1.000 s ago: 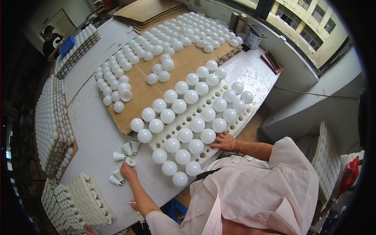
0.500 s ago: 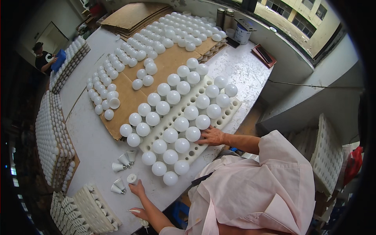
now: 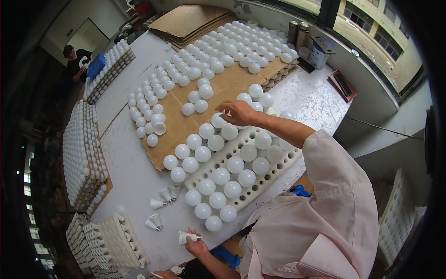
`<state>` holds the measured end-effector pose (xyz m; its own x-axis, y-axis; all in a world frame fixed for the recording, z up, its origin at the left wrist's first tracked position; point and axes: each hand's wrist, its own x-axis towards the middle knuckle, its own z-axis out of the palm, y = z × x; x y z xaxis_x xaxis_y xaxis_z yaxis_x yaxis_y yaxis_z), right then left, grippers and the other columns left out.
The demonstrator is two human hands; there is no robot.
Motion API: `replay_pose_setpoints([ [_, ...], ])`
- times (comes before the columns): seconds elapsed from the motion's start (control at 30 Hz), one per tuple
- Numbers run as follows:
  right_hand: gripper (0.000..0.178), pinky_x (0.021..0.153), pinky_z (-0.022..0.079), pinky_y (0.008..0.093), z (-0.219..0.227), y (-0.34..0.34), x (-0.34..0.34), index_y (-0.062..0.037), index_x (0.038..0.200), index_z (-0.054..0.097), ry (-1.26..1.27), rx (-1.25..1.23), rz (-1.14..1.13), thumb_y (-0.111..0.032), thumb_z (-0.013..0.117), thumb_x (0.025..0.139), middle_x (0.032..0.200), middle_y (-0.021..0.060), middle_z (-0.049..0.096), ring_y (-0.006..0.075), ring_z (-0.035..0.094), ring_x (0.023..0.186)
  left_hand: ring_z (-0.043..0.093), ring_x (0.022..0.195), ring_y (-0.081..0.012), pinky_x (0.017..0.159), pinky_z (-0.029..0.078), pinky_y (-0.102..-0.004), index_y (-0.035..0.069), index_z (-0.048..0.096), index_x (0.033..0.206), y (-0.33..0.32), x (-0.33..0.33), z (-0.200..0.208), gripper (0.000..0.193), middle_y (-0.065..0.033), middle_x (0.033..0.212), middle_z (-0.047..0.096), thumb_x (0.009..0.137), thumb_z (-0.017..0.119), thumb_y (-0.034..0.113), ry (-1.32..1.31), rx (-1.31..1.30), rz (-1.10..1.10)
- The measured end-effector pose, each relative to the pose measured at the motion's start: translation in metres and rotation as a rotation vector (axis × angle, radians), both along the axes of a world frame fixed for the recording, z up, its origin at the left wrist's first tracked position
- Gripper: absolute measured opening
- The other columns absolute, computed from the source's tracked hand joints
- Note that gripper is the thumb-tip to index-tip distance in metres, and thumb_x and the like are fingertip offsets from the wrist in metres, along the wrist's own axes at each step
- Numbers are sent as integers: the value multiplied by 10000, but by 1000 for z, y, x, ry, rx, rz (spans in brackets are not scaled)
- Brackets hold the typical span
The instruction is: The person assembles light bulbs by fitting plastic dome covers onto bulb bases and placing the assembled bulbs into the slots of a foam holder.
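My left hand point(image 3: 200, 249) is closed round a white LED bulb housing point(image 3: 186, 238), a tapered body with a metal screw cap pointing right, at the table's near edge. My right hand point(image 3: 237, 113) hovers over the far rows of round white bulb covers point(image 3: 220, 176), its fingers apart and pointing left. Its fingertips are beside one cover point(image 3: 218, 120); whether they touch it I cannot tell. The covers stand in rows on and beside a white foam tray point(image 3: 241, 200) with holes. Several loose bulb housings point(image 3: 158, 203) lie left of the tray.
Cardboard sheets point(image 3: 174, 116) behind the tray bear many more covers. Stacked trays of housings point(image 3: 111, 242) stand at the lower left. Another person's hand point(image 3: 163, 275) shows at the bottom edge. A co-worker point(image 3: 76, 63) holds a blue bin point(image 3: 96, 66) far left. Two flasks point(image 3: 302, 35) stand by the window.
My right hand has left the tray's near edge and moved up over the far covers. My left hand has drawn nearer and tipped the housing sideways. The whole view has shifted.
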<state>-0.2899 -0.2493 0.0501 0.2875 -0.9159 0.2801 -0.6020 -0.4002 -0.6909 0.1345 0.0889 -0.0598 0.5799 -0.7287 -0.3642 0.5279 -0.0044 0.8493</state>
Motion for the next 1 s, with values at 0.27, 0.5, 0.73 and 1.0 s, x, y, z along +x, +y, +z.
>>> replay_pose_setpoints([
  [0.27,665,942,461,429,-104,-211,15,-139,1347,405,328,81,-191,-178,702,753,1287,172,504,349,538,1144,619,901,-277,716,517,-384,-31,438,1265,45,-56,46,523,-233,1202,578,859,633,236,-107,-19,-31],
  [0.5,766,917,467,437,-77,-195,35,-151,1354,360,359,270,-131,-264,743,700,1236,201,535,348,553,1127,654,833,-288,688,532,-382,-117,413,1247,36,-86,82,525,-303,1138,596,749,520,13,-212,9,-56],
  [0.73,862,714,553,358,-51,-142,8,-59,1390,328,-437,410,-162,-312,777,699,1072,186,610,259,648,860,649,777,-237,661,521,-336,-133,445,1222,-12,-103,97,546,-298,1112,617,693,507,-14,-222,-102,-405],
  [1.0,756,805,522,371,-72,-127,22,-55,1330,406,-253,167,-240,-286,720,683,1011,200,622,277,630,873,668,788,-230,617,504,-304,-107,496,1190,-58,-149,102,508,-285,1123,624,752,672,80,-123,-214,-721],
])
